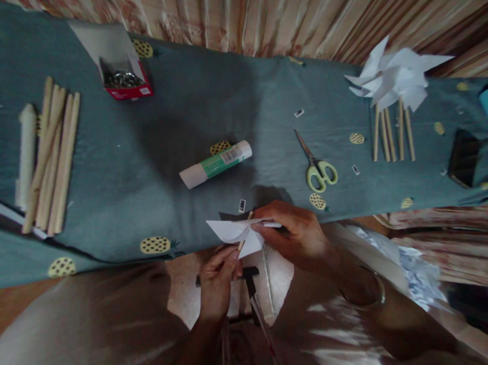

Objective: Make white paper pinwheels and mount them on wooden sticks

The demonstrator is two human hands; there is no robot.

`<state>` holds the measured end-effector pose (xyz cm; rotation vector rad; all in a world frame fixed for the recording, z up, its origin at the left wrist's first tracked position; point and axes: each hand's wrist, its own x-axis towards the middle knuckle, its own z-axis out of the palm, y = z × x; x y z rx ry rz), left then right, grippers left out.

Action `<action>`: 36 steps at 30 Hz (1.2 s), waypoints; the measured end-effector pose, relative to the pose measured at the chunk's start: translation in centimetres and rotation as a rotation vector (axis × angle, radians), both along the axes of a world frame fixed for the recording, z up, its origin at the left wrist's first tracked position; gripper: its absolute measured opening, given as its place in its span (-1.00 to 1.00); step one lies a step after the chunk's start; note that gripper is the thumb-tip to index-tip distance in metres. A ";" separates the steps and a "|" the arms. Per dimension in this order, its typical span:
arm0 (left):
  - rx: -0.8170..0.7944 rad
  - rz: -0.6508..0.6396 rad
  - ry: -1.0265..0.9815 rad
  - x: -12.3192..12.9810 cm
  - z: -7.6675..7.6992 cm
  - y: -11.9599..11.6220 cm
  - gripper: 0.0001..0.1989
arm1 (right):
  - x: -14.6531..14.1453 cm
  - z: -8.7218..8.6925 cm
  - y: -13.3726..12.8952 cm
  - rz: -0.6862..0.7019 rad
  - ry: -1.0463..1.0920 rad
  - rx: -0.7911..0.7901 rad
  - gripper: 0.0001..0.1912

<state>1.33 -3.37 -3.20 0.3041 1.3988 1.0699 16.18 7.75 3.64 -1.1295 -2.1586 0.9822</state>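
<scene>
A white paper pinwheel (230,231) is held between my hands at the front edge of the table. Part of a thin wooden stick (242,244) shows against the paper. My left hand (219,275) pinches the stick's near end, below the folded blades. From the right, my right hand (299,231) grips the pinwheel between thumb and fingers near its middle. Those fingers partly cover the centre and the right blade. Just beyond the paper lies a small printed label scrap (242,206), and past it a green and white glue stick (222,163).
Scissors (316,167) with green handles lie right of the glue stick. Finished pinwheels (402,73) on sticks are at far right, near a dark phone-like object (464,158). An open red box (128,90) of small metal pieces and several wooden sticks (67,166) are left on the tablecloth (173,109).
</scene>
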 end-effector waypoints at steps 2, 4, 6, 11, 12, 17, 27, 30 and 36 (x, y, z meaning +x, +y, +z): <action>0.005 -0.002 -0.010 0.0 0.1 0.0 -0.74 | -0.1 0.2 0.1 -0.041 0.007 -0.096 -0.90; 0.011 -0.007 -0.025 0.0 0.2 0.0 -0.73 | -0.2 0.4 0.3 -0.069 -0.005 -0.200 -0.89; 0.009 -0.008 -0.046 0.0 0.4 0.1 -0.72 | -0.3 0.4 0.6 -0.082 -0.024 -0.302 -0.85; -0.041 0.017 -0.128 0.1 1.0 0.4 -0.65 | -0.5 0.2 2.1 -0.061 -0.016 -0.460 -0.82; -0.052 0.028 -0.140 0.1 1.1 0.5 -0.62 | -0.6 0.1 2.6 -0.044 -0.016 -0.486 -0.81; -0.077 0.103 -0.160 0.3 1.5 0.9 -0.52 | -1.0 -0.3 4.9 0.010 -0.062 -0.595 -0.80; 0.016 0.119 -0.195 0.5 2.5 1.4 -0.55 | -3.0 1.3 7.0 -0.023 -0.224 -0.793 -0.87; 0.010 0.117 -0.197 0.6 2.6 1.5 -0.53 | -3.5 2.0 7.2 -0.002 -0.327 -0.730 -0.81; 0.011 0.140 -0.249 0.5 2.9 1.4 -0.51 | -4.3 3.0 7.6 0.050 -0.433 -0.645 -0.72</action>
